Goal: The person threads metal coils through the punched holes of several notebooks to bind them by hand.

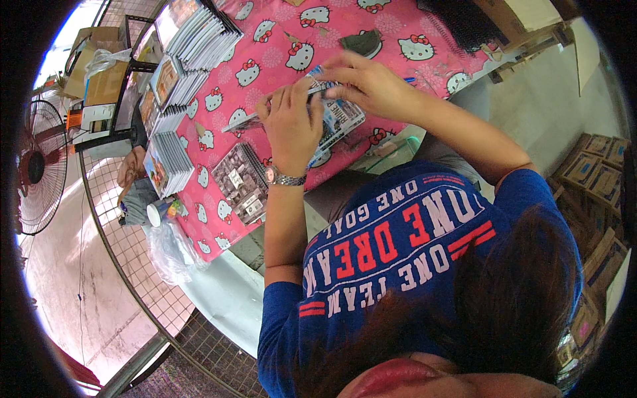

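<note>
On the pink tablecloth in front of me lies a spiral notebook [345,119] with a printed cover, partly hidden by my hands. My left hand [292,123], a metal watch on its wrist, has its fingers curled round a thin flat edge of the notebook that sticks out to the left. My right hand [375,83] bends over the notebook's upper end, fingers and thumb closing at its edge; the fingertips' exact hold is partly covered. Left of my left wrist rests another spiral notebook [241,184] with a grey patterned cover.
Stacks of spiral notebooks [171,162] line the table's left side, with taller piles [202,40] farther back. Beyond my right hand are a dark green cloth item [361,43] and a blue pen [410,79]. A fan [40,166] stands left; cardboard boxes [597,166] are stacked right.
</note>
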Demonstrator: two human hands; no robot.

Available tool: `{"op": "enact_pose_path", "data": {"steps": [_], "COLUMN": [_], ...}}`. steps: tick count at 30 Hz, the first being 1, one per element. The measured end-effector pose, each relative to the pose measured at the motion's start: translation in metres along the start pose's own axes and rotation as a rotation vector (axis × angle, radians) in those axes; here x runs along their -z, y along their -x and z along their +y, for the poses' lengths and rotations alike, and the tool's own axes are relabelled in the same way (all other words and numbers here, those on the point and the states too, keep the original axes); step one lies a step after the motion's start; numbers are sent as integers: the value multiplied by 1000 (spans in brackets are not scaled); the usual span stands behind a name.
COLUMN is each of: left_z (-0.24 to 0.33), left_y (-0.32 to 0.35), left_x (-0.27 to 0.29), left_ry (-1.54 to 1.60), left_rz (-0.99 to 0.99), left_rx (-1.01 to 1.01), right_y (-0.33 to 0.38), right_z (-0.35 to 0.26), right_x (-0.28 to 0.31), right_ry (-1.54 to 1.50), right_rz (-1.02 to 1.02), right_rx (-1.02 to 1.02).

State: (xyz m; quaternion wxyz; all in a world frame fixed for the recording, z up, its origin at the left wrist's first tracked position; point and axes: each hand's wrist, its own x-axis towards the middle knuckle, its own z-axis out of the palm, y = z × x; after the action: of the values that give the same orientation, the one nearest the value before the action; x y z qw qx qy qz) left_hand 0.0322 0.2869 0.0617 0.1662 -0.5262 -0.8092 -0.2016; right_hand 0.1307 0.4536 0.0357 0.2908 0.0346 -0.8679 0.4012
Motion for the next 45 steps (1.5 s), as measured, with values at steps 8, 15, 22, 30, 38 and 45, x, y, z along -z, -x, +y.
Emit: {"op": "enact_pose_path", "data": {"steps": [8,15,22,30,38,45], "left_z": [4,0,-2,1,8,4], "left_y": [-4,-1,21,28,24,26], "left_x": [0,1,-7,-6,-1,3], "left_ry": [-6,83,-238,89,59,47], "left_rz": [-102,-102,64,49,19,-23], "left_rx": [-10,-44,191,188,157,103], "right_y": [-20,-27,-23,-47,-51,-46], "right_z": [-17,127,135,33,35,27], "right_x": [17,-25,-35,25,22,28], "right_ry": [66,348,786,-991,-797,-756], "right_rz": [-259,-127,-250,-807,-925,-709], "right_rx": [-253,-519,-458,-269,-305,-449]}}
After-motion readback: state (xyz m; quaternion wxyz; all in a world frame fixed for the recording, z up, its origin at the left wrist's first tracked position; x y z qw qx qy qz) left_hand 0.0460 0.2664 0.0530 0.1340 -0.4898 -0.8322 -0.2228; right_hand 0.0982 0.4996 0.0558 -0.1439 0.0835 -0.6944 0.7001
